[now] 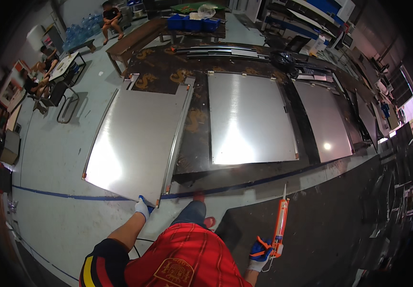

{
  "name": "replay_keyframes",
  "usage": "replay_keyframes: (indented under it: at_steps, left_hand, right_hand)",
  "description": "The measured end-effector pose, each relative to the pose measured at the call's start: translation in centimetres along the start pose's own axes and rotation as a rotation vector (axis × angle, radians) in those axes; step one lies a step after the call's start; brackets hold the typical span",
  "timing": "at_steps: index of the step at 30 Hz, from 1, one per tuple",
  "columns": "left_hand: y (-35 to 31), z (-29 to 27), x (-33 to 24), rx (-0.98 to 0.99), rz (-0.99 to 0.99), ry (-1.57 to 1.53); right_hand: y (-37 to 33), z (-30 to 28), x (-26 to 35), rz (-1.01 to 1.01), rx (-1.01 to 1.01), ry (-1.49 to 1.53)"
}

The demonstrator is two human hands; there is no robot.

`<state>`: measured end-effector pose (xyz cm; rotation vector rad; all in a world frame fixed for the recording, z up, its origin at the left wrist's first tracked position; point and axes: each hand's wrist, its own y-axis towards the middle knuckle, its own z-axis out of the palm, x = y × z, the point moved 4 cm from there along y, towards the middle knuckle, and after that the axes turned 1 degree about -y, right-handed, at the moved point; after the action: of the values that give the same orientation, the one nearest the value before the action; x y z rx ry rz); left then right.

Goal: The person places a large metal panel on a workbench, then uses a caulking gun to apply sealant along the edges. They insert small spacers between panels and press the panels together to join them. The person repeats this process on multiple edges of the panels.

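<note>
My left hand [143, 208], in a white and blue work glove, grips the near edge of a brushed metal panel [137, 129]. Its thumb side lies on top, and the fingers beneath are partly hidden. This panel sits at the left and reaches past the table's near side. In my right hand [260, 252], also gloved, is an orange caulking gun [280, 225] with a cartridge in it. Its pale nozzle points away from me, and my fingers wrap round the handle and trigger. A second metal panel [247, 119] lies in the middle, apart from both hands.
A third metal panel [323, 119] lies on the right of the dark table [194, 148]. Metal strips [221, 51] and a black plastic bag [283, 60] are at its far side. Blue bins [192, 23] stand beyond. Several people sit at the far left, near a small table [66, 67].
</note>
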<state>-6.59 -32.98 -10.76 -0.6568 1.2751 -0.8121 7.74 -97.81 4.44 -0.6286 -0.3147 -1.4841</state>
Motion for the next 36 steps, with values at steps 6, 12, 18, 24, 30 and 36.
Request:
replay_keyframes:
  at_steps: [6, 12, 18, 24, 30, 36]
  left_hand:
    - [-0.6, 1.2, 1.9, -0.45, 0.115, 0.202]
    - [-5.8, 4.6, 2.0, -0.866, 0.173, 0.233]
    - [-7.2, 5.9, 2.1, -0.945, 0.087, 0.13]
    - [-7.9, 4.4, 0.2, -0.94, -0.027, 0.708]
    - [-12.3, 14.7, -4.9, -1.096, 0.868, 1.228]
    - [-12.0, 29.9, -0.7, 0.145, 0.832, 1.063]
  right_hand:
    - [9.2, 5.2, -2.7, 0.067, -0.025, 0.09]
    - [20.9, 8.9, -3.9, 0.258, 0.483, 0.055]
    - [30.5, 11.1, -4.8, 0.308, 0.283, -0.122]
    - [36.9, 12.3, -7.6, 0.617, 0.267, 0.281]
    - [41.8, 12.1, -10.2, 0.435, 0.089, 0.123]
    - [46.2, 12.4, -10.7, 0.569, 0.036, 0.036]
